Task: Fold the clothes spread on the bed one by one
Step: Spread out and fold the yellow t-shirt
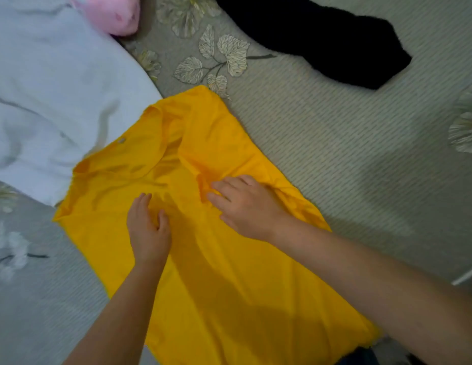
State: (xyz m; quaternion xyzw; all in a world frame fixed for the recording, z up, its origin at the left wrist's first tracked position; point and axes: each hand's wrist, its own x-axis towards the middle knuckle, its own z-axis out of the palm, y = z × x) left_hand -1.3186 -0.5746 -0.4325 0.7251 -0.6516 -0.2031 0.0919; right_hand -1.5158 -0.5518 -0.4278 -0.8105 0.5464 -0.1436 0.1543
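Observation:
A bright yellow shirt (216,272) lies spread on the bed in the middle of the view, its collar end wrinkled and partly folded over at the upper left. My left hand (147,227) rests flat on the shirt's middle with fingers straight. To its right, my right hand (245,204) presses on a bunched ridge of the yellow cloth, fingers extended and pointing left. Neither hand grips the fabric.
A white garment (53,101) lies at the upper left, its edge under the yellow shirt. A pink item (111,11) sits at the top left. A black garment (321,38) lies at the top right. The grey bedspread (335,143) has leaf prints.

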